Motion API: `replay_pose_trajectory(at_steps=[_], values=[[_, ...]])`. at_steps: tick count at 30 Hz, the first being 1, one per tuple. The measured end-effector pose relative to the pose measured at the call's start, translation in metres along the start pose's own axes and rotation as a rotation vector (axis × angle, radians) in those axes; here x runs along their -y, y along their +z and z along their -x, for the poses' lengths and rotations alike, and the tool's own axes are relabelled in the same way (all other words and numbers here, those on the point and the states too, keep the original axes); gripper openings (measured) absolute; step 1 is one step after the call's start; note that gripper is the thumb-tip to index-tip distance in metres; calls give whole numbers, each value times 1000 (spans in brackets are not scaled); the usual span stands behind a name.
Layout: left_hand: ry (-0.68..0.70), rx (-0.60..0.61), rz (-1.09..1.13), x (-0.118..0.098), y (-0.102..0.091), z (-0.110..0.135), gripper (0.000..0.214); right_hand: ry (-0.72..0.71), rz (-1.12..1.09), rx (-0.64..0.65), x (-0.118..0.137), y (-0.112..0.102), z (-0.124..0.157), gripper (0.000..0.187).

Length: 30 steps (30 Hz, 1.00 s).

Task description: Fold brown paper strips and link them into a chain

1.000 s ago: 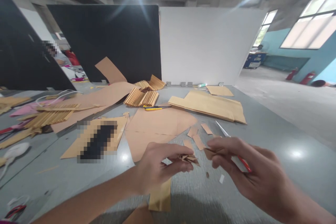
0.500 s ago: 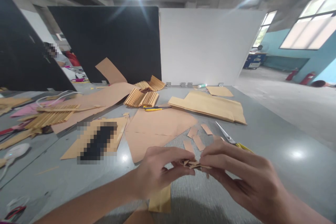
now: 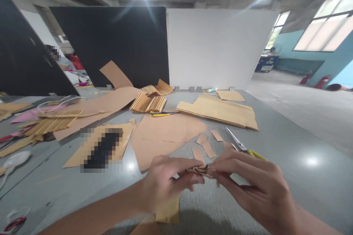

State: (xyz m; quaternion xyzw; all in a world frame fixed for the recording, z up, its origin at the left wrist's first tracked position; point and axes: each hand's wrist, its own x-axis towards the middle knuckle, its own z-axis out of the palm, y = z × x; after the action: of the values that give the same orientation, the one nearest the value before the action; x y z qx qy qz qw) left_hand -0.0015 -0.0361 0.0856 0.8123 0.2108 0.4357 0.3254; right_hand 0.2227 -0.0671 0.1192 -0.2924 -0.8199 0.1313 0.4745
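Between both hands, above the grey table, is a small folded piece of brown paper [image 3: 200, 169] with several layers showing at its edge. My left hand [image 3: 171, 178] pinches its left end between thumb and fingers. From the other side, my right hand [image 3: 252, 181] grips the right end, fingertips closed on it. Several small cut pieces of brown paper [image 3: 209, 149] lie just beyond the hands. Scissors with yellow handles [image 3: 239, 143] rest close behind my right hand. A yellowish paper strip [image 3: 168, 209] lies beneath my left wrist, partly hidden.
A large brown paper sheet [image 3: 162, 132] lies mid-table, with a yellow utility knife [image 3: 162, 114] and pleated paper bundles [image 3: 149, 102] behind it. Folded kraft paper [image 3: 220, 112] is at back right. Black [image 3: 118, 44] and white [image 3: 217, 47] panels stand behind. A person [image 3: 64, 62] sits far left.
The layers of the folded paper look more closely gathered than before. My fingers have shifted slightly around it; both hands stay in nearly the same place.
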Motion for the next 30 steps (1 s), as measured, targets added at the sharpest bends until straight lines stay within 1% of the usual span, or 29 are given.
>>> replay_pose_trajectory(at_steps=[4, 7, 11, 16, 18, 20, 22, 25, 30], values=[[-258, 66, 65, -8, -3, -5, 24, 149, -40, -13, 0, 3, 0, 15], [-400, 111, 178, -14, -3, -9, 22, 293, -130, -14, -1, 8, 1, 12], [-501, 80, 316, -17, -2, -13, 20, 485, -287, 1, -6, 16, 2, 11], [-568, 98, 363, -14, -3, -16, 25, 633, -456, -13, -11, 22, 0, 16], [-569, 89, 389, -11, -4, -18, 25, 655, -498, 2, -11, 21, -2, 17], [-563, 69, 418, -9, -3, -19, 25, 646, -485, 9, -11, 17, -4, 17], [-559, 48, 428, -7, -3, -19, 26, 632, -428, -1, -10, 13, -4, 17], [-556, 28, 383, -6, -2, -19, 28, 618, -335, 1, -10, 8, -4, 16], [-568, 57, 350, -5, -1, -16, 30, 602, -255, 45, -9, 9, -3, 15]])
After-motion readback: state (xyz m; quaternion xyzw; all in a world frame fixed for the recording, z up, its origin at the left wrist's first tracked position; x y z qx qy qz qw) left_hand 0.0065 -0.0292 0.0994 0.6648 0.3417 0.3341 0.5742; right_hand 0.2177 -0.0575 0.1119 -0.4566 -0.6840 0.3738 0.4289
